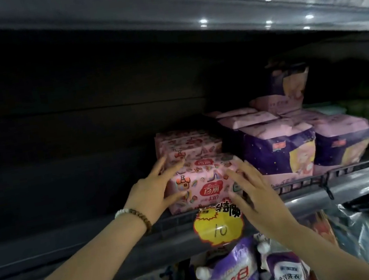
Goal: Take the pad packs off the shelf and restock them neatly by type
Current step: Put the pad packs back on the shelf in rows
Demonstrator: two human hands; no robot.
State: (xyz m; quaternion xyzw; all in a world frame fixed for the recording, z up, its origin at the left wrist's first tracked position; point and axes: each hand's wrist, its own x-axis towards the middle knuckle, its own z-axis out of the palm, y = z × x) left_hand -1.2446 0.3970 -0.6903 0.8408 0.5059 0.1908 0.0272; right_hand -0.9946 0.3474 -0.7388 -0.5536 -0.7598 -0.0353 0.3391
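While the pink, shoe-printed soft plastic pad pack (pixel 201 183) sits at the near edge of the dark metal shelf (pixel 366 177), the left hand (pixel 155 192) presses its left end, fingers straight; the blurred right hand (pixel 252 192) appears flat against its right end. Recommended: square it evenly, clear of the purple plastic packs (pixel 277 151) rightward.

Dim grey metal shelf (pixel 366 180), dark back panel (pixel 77 113), upper shelf (pixel 206 10) glinting with light spots, yellow price tag (pixel 219 230).
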